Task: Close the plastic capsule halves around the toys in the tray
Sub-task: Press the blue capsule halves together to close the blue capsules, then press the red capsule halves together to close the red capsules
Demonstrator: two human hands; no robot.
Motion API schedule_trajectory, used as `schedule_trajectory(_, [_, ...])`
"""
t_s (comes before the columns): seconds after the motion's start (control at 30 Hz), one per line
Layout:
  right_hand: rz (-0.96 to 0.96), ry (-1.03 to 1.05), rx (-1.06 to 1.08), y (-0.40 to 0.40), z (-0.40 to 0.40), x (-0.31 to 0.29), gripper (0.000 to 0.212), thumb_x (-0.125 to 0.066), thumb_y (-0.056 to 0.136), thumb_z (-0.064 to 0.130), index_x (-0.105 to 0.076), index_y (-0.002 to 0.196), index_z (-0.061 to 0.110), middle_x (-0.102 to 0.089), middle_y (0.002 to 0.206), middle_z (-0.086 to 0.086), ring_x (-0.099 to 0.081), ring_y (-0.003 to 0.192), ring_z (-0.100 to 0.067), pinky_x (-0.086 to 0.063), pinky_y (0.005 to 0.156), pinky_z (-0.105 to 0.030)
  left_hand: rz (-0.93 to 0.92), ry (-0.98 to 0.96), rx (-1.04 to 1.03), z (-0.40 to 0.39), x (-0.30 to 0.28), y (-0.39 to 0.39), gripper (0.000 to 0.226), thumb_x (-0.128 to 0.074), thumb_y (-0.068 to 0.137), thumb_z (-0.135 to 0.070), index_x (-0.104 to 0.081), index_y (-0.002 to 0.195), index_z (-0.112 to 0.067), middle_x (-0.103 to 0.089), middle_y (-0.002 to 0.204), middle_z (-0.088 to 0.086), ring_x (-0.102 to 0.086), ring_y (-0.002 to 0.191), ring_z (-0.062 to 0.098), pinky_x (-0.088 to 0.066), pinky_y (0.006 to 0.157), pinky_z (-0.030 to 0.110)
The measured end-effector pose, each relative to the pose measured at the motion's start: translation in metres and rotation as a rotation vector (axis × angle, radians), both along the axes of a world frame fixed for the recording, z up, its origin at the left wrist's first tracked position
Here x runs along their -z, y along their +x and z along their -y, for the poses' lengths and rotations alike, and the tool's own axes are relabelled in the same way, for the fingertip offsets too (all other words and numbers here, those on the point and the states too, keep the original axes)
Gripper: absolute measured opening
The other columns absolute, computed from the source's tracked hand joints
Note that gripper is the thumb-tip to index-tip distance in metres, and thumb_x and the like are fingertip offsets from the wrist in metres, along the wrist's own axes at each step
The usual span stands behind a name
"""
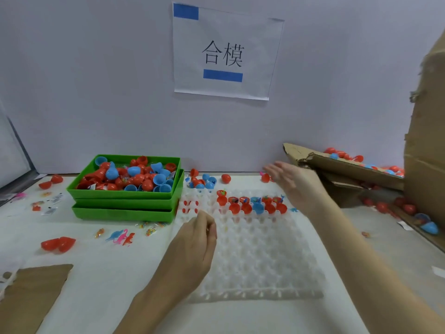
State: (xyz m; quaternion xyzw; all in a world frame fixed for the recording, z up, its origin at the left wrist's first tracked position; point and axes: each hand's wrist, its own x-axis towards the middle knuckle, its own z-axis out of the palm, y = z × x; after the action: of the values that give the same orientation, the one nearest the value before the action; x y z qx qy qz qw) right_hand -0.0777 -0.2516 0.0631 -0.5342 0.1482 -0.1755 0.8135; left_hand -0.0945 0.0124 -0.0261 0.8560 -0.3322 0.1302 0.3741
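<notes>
Over the white tray (252, 261), left hand (192, 244) loosely curled, empty; right hand (296, 184) flat, fingers outstretched.

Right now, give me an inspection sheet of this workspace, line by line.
Surface: white table, with a brown cardboard sheet at the near left corner.
Job's things: clear plastic tray, mostly unfilled; a far row of capsule halves, red and a few blue, some with toys in them.
Clutter: stacked green bins heaped with red and blue halves; loose halves and small toy dinosaurs on the table.
Grippers: left hand over the tray's left edge, fingers curled, contents unclear; right hand open above the tray's far right.
Cables: nothing seen.
Surroundings: white wall with a paper sign; torn cardboard box spilling capsules at right.
</notes>
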Motion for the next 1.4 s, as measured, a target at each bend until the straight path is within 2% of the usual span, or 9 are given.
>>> schedule_trajectory(0.1, [-0.037,-0.208,0.059,-0.023,-0.026,0.032,0.024,-0.046,0.108,0.009,-0.066,0.118,0.001,-0.077,0.103,-0.012,-0.077,0.091,-0.022,-0.061,0.074,-0.023,0.074,0.063,-0.015,0.001,0.002,-0.002,0.012,-0.046,0.108,-0.024,-0.051,0.097,-0.026,-0.053,0.09,-0.014,-0.05,0.086,0.007,-0.042,0.076,0.021])
schedule_trajectory(0.17, [-0.027,-0.332,0.064,-0.034,-0.036,0.046,0.024,-0.048,0.107,0.008,-0.071,0.111,0.004,-0.078,0.092,-0.011,-0.077,0.083,-0.022,-0.06,0.068,-0.022,0.09,0.098,-0.021,-0.001,0.003,-0.004,0.011,-0.052,0.107,-0.022,-0.059,0.099,-0.02,-0.056,0.093,-0.011,-0.05,0.09,0.009,-0.045,0.081,0.026])
schedule_trajectory(0.37, [0.0,-0.698,0.008,-0.04,-0.054,0.062,0.029,-0.046,0.106,0.002,-0.073,0.099,0.011,-0.073,0.077,-0.006,-0.071,0.067,-0.019,-0.051,0.056,-0.021,0.005,0.019,-0.186,0.007,-0.001,-0.006,0.013,-0.053,0.106,-0.027,-0.064,0.109,-0.021,-0.06,0.105,-0.011,-0.049,0.102,0.007,-0.044,0.089,0.023])
schedule_trajectory(0.5, [0.017,-0.985,0.076,-0.034,-0.059,0.072,0.027,-0.05,0.102,0.002,-0.072,0.097,0.017,-0.071,0.072,0.007,-0.069,0.064,-0.008,-0.053,0.06,-0.018,0.011,0.243,-0.308,0.039,-0.018,0.024,0.034,-0.044,0.109,-0.028,-0.053,0.135,-0.009,-0.052,0.132,0.003,-0.042,0.126,0.019,-0.036,0.108,0.031])
schedule_trajectory(0.67, [0.105,-1.016,0.066,-0.039,-0.061,0.074,0.034,-0.05,0.1,-0.001,-0.07,0.092,0.025,-0.07,0.075,0.015,-0.067,0.06,-0.006,-0.051,0.062,-0.015,-0.279,0.335,-0.373,0.096,-0.053,0.13,0.04,-0.041,0.106,-0.009,-0.041,0.139,0.013,-0.041,0.147,0.027,-0.038,0.137,0.038,-0.032,0.113,0.04])
schedule_trajectory(0.87, [0.101,-1.043,0.081,-0.041,-0.06,0.071,0.031,-0.052,0.102,0.003,-0.071,0.093,0.026,-0.068,0.074,0.018,-0.068,0.064,-0.006,-0.052,0.061,-0.015,-0.226,0.462,-0.513,0.114,-0.031,0.217,0.051,-0.032,0.113,-0.021,-0.035,0.144,0.019,-0.037,0.15,0.033,-0.036,0.138,0.043,-0.029,0.116,0.044])
schedule_trajectory(1.03, [0.094,-1.028,0.07,-0.041,-0.059,0.069,0.031,-0.052,0.102,0.006,-0.07,0.092,0.029,-0.069,0.076,0.016,-0.068,0.064,-0.006,-0.05,0.06,-0.013,-0.266,0.592,-0.572,0.107,-0.005,0.256,0.047,-0.027,0.114,-0.021,-0.047,0.145,0.006,-0.046,0.15,0.029,-0.043,0.137,0.04,-0.037,0.11,0.041])
schedule_trajectory(1.2, [0.113,-1.015,0.063,-0.042,-0.059,0.067,0.033,-0.053,0.101,0.006,-0.07,0.091,0.032,-0.069,0.074,0.015,-0.068,0.064,-0.007,-0.05,0.06,-0.013,-0.239,0.731,-0.602,0.111,0.002,0.27,0.051,-0.022,0.114,-0.028,-0.047,0.148,0.002,-0.049,0.15,0.026,-0.044,0.137,0.039,-0.037,0.111,0.044])
schedule_trajectory(1.4, [0.076,-1.019,0.053,-0.041,-0.059,0.069,0.033,-0.053,0.101,0.006,-0.071,0.09,0.031,-0.069,0.073,0.016,-0.068,0.063,-0.006,-0.049,0.059,-0.013,-0.186,0.842,-0.552,0.109,-0.002,0.267,0.042,-0.04,0.107,-0.015,-0.042,0.149,-0.01,-0.052,0.147,0.017,-0.048,0.136,0.036,-0.046,0.101,0.041])
